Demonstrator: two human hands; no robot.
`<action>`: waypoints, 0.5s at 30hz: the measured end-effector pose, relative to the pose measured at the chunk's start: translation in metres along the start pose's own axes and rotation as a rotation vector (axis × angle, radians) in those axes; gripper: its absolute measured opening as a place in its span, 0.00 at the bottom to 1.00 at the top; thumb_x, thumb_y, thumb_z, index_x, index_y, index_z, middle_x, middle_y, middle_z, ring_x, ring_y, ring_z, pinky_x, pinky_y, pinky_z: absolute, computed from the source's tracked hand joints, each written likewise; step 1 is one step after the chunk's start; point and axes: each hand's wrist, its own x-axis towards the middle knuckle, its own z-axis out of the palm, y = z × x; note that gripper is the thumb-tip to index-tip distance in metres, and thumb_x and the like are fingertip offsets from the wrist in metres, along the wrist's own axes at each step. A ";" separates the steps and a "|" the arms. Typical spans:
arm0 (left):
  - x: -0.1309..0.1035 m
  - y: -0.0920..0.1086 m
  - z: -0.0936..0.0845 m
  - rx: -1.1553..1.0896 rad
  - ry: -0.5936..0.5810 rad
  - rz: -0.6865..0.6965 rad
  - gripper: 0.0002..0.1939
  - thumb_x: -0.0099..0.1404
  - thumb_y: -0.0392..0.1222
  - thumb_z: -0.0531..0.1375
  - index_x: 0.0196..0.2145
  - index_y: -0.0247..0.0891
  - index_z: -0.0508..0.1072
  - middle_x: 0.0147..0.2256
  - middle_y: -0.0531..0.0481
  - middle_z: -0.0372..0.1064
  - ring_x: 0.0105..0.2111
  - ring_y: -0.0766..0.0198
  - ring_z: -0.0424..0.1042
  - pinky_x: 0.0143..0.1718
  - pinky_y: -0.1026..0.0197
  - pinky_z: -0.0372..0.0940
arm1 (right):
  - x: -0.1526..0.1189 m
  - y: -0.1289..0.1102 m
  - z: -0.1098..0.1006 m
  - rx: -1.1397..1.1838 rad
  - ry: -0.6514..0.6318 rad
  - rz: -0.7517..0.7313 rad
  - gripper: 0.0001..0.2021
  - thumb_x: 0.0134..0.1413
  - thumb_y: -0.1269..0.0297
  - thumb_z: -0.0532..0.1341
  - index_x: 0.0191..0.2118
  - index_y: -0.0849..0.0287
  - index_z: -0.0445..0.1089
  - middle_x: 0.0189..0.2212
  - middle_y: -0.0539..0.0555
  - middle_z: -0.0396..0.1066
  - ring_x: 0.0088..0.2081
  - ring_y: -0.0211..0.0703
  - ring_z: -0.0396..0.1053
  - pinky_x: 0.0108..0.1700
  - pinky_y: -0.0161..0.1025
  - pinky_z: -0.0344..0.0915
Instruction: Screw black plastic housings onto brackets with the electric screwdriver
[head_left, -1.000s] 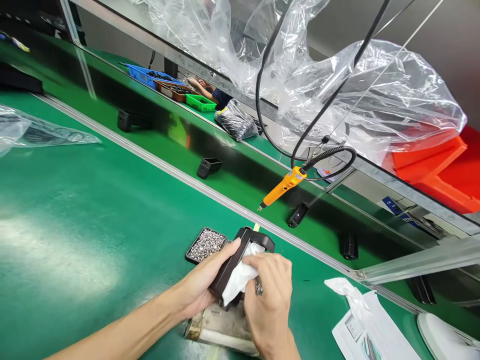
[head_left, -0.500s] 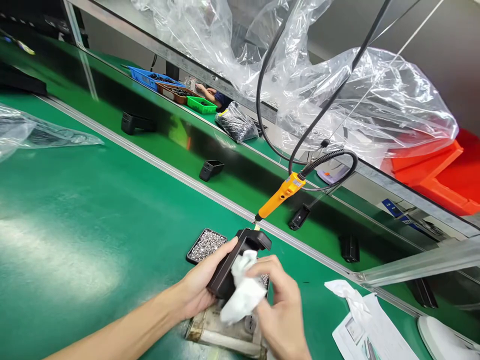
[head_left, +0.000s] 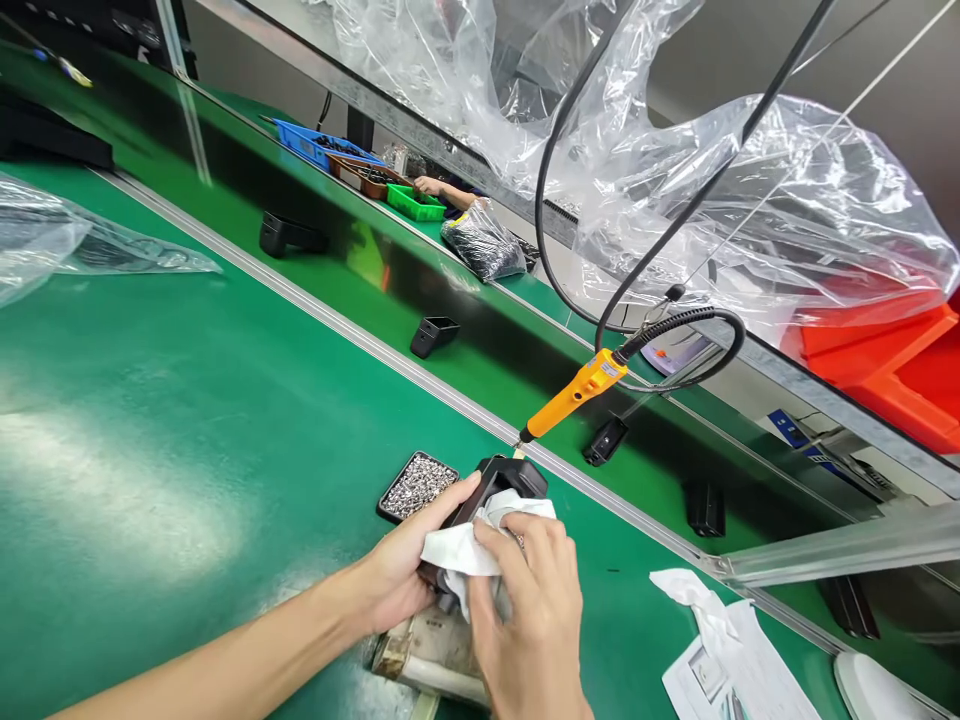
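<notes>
My left hand (head_left: 397,575) grips a black plastic housing (head_left: 491,483) from its left side, thumb along the upper edge. Bunched in my right hand (head_left: 529,605) is a white cloth (head_left: 465,549), pressed against the open face of the housing and covering much of it. Under both hands lies a worn, light-coloured block (head_left: 439,655), partly hidden. Just beyond my left hand sits a black tray of small metal screws (head_left: 420,485). An orange electric screwdriver (head_left: 574,395) hangs on its cable, its tip just behind the housing.
Black housings (head_left: 435,336) stand along the green strip behind the metal rail (head_left: 360,355). Paper and a white cloth (head_left: 697,600) lie at right. Plastic film hangs above, beside a red bin (head_left: 877,350). Another person's hand (head_left: 442,188) is at a green basket (head_left: 415,204).
My right hand has moved up and left with the cloth, which now covers more of the housing. The view has shifted slightly. The other person's hand has moved to the green basket.
</notes>
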 end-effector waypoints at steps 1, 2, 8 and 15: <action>0.000 -0.001 -0.001 0.002 -0.012 0.015 0.22 0.75 0.51 0.58 0.54 0.27 0.77 0.40 0.38 0.81 0.36 0.56 0.80 0.37 0.61 0.73 | -0.001 0.000 0.001 -0.045 0.001 -0.012 0.14 0.60 0.77 0.61 0.47 0.55 0.75 0.42 0.57 0.76 0.43 0.50 0.67 0.41 0.46 0.59; 0.001 -0.001 -0.003 0.010 -0.021 0.036 0.22 0.75 0.50 0.59 0.54 0.27 0.76 0.41 0.38 0.81 0.37 0.55 0.80 0.39 0.61 0.73 | -0.001 0.001 0.002 -0.067 0.007 -0.016 0.14 0.60 0.78 0.60 0.48 0.55 0.75 0.41 0.56 0.76 0.42 0.50 0.67 0.40 0.46 0.58; 0.005 -0.004 -0.007 -0.013 -0.074 -0.012 0.25 0.73 0.54 0.61 0.50 0.24 0.77 0.40 0.35 0.80 0.37 0.55 0.79 0.41 0.60 0.73 | 0.005 -0.003 -0.001 0.301 -0.046 0.022 0.15 0.58 0.81 0.59 0.43 0.55 0.75 0.36 0.53 0.77 0.38 0.46 0.70 0.42 0.43 0.64; 0.012 -0.004 -0.018 0.093 -0.209 -0.034 0.32 0.71 0.64 0.58 0.45 0.25 0.78 0.34 0.36 0.77 0.30 0.54 0.78 0.31 0.60 0.72 | -0.027 0.080 -0.066 0.267 -0.019 0.635 0.10 0.61 0.55 0.65 0.42 0.54 0.76 0.35 0.54 0.76 0.31 0.44 0.70 0.30 0.37 0.66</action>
